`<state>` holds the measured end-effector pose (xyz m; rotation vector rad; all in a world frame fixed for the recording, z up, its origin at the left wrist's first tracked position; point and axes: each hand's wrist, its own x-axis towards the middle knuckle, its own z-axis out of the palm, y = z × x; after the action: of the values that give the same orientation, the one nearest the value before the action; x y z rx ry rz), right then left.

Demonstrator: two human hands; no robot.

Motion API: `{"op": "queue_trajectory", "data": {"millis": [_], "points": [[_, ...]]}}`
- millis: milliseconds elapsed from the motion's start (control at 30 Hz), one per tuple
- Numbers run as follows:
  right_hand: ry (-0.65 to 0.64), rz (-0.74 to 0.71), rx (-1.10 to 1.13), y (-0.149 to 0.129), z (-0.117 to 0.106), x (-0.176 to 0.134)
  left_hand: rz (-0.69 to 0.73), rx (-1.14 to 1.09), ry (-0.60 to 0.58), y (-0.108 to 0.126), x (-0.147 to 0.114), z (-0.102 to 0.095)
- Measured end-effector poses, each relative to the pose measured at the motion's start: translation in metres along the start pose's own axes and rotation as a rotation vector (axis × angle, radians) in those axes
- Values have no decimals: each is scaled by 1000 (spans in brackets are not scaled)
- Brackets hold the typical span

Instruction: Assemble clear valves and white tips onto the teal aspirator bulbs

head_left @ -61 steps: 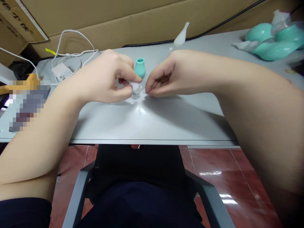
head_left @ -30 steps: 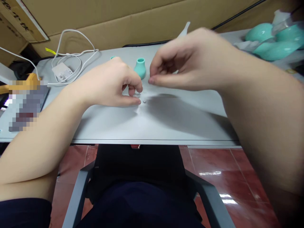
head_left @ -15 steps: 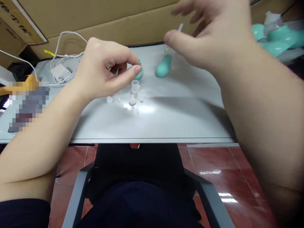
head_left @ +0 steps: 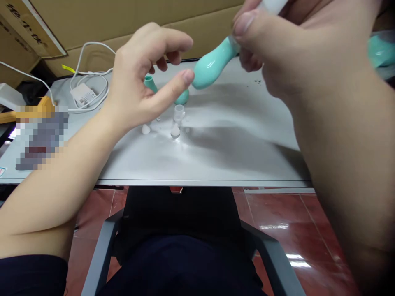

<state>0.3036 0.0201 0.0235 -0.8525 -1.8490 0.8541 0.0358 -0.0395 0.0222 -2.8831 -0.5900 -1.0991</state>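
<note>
Holding the teal bulb (head_left: pixel 212 67) in the right hand (head_left: pixel 293 45), tilted, above the grey table (head_left: pixel 222 164); having the left hand (head_left: pixel 143 74) wide beside its rounded end, unable to tell whether touching; seeing also on the table a clear cup (head_left: pixel 179 112)

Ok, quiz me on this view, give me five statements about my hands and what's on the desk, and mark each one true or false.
1. The left hand is open rather than closed into a fist. True.
2. The right hand holds a green bulb near its narrow end. True.
3. Two small white cones stand on the desk. True.
4. The green bulb in the right hand is resting on the desk. False: it is held up above the desk.
5. The white box lies to the right of the small white cones. False: the white box lies to their left.
</note>
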Motion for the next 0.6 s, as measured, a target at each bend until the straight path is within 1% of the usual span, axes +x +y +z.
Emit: {"op": "queue_trajectory", "data": {"millis": [67, 133, 233, 300, 333, 400, 500, 600], "points": [[-14, 9, 94, -1, 11, -5, -28, -4, -9, -4, -2, 2], [-23, -2, 162, -1, 23, -5, -57, -4, -17, -14, -4, 2], [-16, -95, 253, 1, 38, 1, -107, 14, -20, -37, -8, 2], [7, -166, 308, 2, 44, 6, -129, 25, -8, -51, -9, 0], [11, -184, 324, 3, 45, 8, -126, 22, 6, -56, -9, -1], [-12, -175, 324, 3, 43, 11, -126, 9, 16, -59, -9, -3], [-83, -122, 281, 2, 35, 11, -144, 1, -7, -54, -7, -6], [-135, -99, 277, 0, 26, 11, -162, -28, -26, -49, -5, -11]]}}
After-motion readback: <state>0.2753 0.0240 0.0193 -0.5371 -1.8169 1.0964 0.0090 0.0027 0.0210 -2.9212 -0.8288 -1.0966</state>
